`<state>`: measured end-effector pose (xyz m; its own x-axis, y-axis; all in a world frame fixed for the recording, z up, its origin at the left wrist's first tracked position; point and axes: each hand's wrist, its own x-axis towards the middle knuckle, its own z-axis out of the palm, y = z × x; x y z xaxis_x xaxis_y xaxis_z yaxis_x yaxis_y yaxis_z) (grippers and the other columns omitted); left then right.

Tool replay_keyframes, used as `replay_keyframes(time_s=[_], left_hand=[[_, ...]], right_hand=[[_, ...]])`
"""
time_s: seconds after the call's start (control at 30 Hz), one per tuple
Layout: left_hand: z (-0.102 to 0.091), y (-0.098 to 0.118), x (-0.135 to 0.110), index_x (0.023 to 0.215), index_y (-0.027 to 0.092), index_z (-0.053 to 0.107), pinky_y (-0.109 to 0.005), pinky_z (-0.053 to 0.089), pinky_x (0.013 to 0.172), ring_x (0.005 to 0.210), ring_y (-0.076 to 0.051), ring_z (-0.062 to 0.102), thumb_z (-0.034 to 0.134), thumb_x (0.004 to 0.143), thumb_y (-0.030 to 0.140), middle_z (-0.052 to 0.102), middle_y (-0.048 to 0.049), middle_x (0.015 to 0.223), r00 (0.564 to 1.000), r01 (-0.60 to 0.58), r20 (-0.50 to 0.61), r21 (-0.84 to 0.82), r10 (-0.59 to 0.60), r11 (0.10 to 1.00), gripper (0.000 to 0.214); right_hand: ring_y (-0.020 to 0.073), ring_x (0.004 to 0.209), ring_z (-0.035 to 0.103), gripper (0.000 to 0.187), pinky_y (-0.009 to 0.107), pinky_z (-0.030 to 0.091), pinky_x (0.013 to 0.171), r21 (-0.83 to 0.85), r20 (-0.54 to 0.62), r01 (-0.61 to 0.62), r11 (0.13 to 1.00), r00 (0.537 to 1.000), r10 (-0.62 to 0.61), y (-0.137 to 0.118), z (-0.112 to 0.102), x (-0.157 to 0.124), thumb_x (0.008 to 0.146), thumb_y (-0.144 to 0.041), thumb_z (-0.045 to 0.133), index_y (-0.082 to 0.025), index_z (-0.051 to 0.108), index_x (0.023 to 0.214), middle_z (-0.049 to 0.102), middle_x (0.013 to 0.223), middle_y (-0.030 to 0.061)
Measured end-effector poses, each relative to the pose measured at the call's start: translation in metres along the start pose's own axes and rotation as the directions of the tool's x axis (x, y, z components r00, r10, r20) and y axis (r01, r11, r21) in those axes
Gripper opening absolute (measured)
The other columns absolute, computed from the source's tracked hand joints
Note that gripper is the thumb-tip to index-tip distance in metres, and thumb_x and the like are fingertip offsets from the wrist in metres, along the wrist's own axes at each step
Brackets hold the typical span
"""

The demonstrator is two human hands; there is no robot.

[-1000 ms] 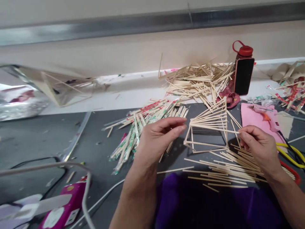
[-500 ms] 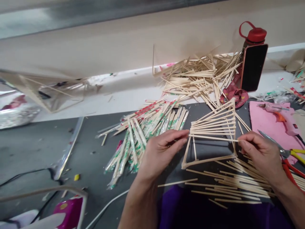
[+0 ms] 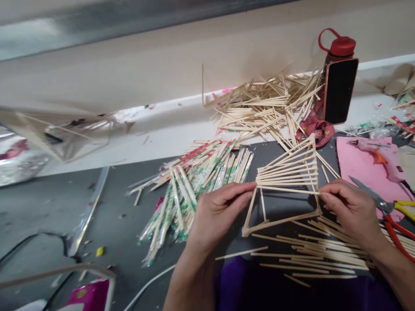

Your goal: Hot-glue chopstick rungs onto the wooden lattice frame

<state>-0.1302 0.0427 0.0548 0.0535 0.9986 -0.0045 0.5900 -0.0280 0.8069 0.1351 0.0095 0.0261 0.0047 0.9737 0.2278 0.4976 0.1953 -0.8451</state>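
Observation:
A small open frame (image 3: 279, 222) built of wooden chopsticks stands in front of me, with several sticks laid across its slanted side like rungs. One more chopstick (image 3: 287, 189) lies across it just below those rungs. My left hand (image 3: 217, 211) pinches that stick's left end at the frame's left edge, thumb and forefinger together. At the other end, my right hand (image 3: 350, 207) grips the tip between thumb and fingers, beside the frame's right post. Loose chopsticks (image 3: 311, 261) lie on the dark table below the frame.
Plastic-wrapped chopsticks (image 3: 181, 194) lie left of the frame; a heap of bare ones (image 3: 259, 103) is behind. A phone (image 3: 341, 90) leans on a red-capped bottle (image 3: 342, 45). At right are a glue gun (image 3: 389, 166), pink sheet (image 3: 348, 162) and pliers with red and yellow handles (image 3: 385, 206).
The view has shifted slightly, so most things sit a little further left. Both hands still hold the chopstick across the frame; my left fingertips now press closer at its left end.

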Motion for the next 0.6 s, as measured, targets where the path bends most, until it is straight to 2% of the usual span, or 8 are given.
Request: replay_keyframes(time_s=[0.23,0.33,0.6], left_hand=[[0.001,-0.014,0.003,0.091,0.026,0.078,-0.029,0.056,0.078,0.079,-0.02,0.072,0.067,0.075,0.048,0.078,-0.0032,0.084,0.997,0.075,-0.001,0.041,-0.075,0.996,0.029],[0.002,-0.016,0.005,0.091,0.024,0.078,-0.031,0.057,0.078,0.077,-0.021,0.071,0.065,0.074,0.053,0.078,-0.0043,0.081,0.996,0.085,0.004,0.038,-0.086,0.996,0.036],[0.0,-0.009,0.005,0.092,0.025,0.078,-0.031,0.056,0.079,0.083,-0.024,0.071,0.068,0.075,0.05,0.078,-0.0034,0.088,0.989,0.146,0.016,0.054,-0.147,0.988,0.032]], right_hand=[[0.0086,0.063,0.059,0.012,0.019,0.045,0.059,0.034,-0.056,0.008,0.999,0.998,-0.006,0.007,0.007,0.002,0.084,-0.017,0.06,-0.02,0.067,0.075,0.065,0.068,-0.0028],[0.0087,0.06,0.057,0.011,0.02,0.044,0.057,0.037,-0.083,-0.026,0.999,0.996,0.029,0.01,0.01,0.003,0.083,-0.017,0.06,-0.02,0.067,0.074,0.065,0.067,-0.0031],[0.0096,0.053,0.054,0.014,0.022,0.043,0.052,0.096,-0.09,-0.141,0.985,0.985,0.149,0.007,0.011,0.005,0.082,-0.022,0.06,-0.019,0.066,0.071,0.062,0.062,-0.002]])
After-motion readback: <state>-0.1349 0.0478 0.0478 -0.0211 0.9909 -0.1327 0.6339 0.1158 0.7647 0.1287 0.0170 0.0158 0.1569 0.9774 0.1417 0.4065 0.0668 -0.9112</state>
